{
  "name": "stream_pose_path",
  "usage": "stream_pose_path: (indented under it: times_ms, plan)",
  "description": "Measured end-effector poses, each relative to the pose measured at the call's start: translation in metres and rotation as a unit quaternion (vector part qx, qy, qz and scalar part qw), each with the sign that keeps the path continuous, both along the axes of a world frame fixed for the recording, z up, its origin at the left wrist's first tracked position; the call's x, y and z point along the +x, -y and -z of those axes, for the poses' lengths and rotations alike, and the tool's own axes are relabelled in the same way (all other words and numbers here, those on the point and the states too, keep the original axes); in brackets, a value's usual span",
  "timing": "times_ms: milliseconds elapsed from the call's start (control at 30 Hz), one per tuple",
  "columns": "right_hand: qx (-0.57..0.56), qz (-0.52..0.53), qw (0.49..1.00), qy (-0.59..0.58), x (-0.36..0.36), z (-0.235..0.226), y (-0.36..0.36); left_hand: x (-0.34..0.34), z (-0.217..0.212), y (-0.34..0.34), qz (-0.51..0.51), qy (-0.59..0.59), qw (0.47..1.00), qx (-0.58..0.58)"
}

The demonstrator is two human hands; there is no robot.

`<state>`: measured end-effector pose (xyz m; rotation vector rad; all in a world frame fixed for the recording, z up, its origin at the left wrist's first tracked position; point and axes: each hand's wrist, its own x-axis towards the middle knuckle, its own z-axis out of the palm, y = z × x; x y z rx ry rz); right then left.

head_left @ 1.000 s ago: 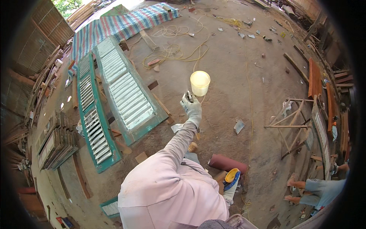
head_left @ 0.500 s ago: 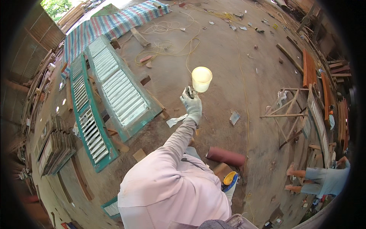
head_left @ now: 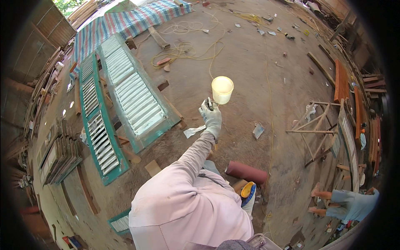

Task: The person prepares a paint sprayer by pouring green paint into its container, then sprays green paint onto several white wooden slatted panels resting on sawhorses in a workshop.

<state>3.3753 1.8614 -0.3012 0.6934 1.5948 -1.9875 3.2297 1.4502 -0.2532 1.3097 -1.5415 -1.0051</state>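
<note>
Your gloved left hand point(head_left: 211, 118) is closed around a small dark tool point(head_left: 209, 103), just beside the pale yellow bucket point(head_left: 222, 89) on the dirt floor point(head_left: 250, 62). I cannot see your right hand. Green louvred shutters point(head_left: 125, 100) lie left of the bucket.

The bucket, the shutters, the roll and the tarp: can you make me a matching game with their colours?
Things:
1. bucket
2. louvred shutters
3. roll lying on the ground
4. tarp

Colours:
a. dark red
b. blue, red and white stripes
c. pale yellow
d. green frame with whitish slats

Pairs: 1-c, 2-d, 3-a, 4-b. The gloved hand reaches out just below the bucket.
</note>
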Motion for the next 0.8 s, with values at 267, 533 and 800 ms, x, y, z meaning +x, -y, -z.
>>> stream_pose_path:
  times_ms: [267,533,800]
  plan:
    - [-0.016,-0.024,0.999,0.016,-0.008,0.014,0.001,0.012,0.014,0.014,0.000,-0.023,0.997,0.071]
    - [-0.037,0.020,0.997,0.057,0.003,0.025,0.008,0.013,0.020,0.019,0.000,0.009,0.997,0.072]
    - [-0.035,-0.012,0.999,0.025,0.012,-0.001,0.022,0.007,0.034,0.016,-0.018,0.038,0.995,0.089]
